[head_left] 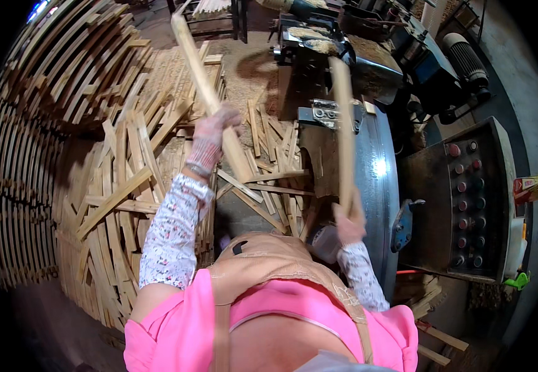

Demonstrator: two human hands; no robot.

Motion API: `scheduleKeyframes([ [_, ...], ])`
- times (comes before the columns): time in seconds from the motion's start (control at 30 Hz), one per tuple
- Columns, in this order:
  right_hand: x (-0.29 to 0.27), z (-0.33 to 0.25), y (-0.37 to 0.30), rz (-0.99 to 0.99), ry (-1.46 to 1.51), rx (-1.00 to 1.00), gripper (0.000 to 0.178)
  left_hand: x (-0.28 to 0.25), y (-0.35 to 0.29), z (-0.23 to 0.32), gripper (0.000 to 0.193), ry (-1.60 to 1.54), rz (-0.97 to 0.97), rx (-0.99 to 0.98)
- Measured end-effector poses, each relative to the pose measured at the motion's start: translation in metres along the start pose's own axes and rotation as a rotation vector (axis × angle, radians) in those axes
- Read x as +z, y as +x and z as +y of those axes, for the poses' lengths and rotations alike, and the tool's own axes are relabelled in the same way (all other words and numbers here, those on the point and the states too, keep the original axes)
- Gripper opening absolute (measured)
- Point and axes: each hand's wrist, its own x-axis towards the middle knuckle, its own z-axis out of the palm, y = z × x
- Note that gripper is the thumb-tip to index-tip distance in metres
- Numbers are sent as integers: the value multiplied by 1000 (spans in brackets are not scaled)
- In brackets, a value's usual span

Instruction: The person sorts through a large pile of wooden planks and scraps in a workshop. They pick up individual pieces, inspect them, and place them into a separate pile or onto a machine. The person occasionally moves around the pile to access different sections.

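Observation:
My left hand [212, 137], in a pale work glove, is closed round a wooden strip [194, 65]. That strip slants from the upper left down to the right, above a heap of loose wood strips [117, 204]. On the other side my right hand [350, 222] grips a second wooden strip [345, 124] near its lower end. This one points nearly straight away from me, over the left edge of the machine's metal bed [377, 198]. Its far end comes up beside a machine head [312, 46] covered with wood shavings. Floral sleeves cover both my forearms.
Curved wood pieces stand in tall stacks [21, 186] along the left. A control panel [467, 201] with several round buttons is at the right. A blue lever bracket [403, 228] juts from the bed's side. Behind it sits a ribbed motor [465, 59]. Sawdust covers the floor [253, 77].

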Motion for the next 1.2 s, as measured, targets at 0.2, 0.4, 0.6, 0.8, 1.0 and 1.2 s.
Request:
scheduleKeyframes([
  [0.2, -83, 83, 9, 107, -1112, -104, 31, -91, -16, -64, 27, -56, 63, -103],
  [0.4, -8, 100, 231, 87, -1106, 11, 22, -89, -45, -63, 15, 379, 70, 29],
  [0.6, 180, -55, 220, -587, 187, -13, 45, -76, -46, -81, 57, 796, 47, 29],
  [0.8, 203, -90, 124, -760, 479, 276, 49, -79, -54, -73, 67, 1265, -191, 180],
  [1.0, -10, 4, 101, -71, -432, 243, 53, -297, -31, -6, 69, 1779, 557, 219],
  [1.2, -62, 95, 85, 91, -1067, 8, 38, -365, -23, 14, 64, 2006, 363, -293],
])
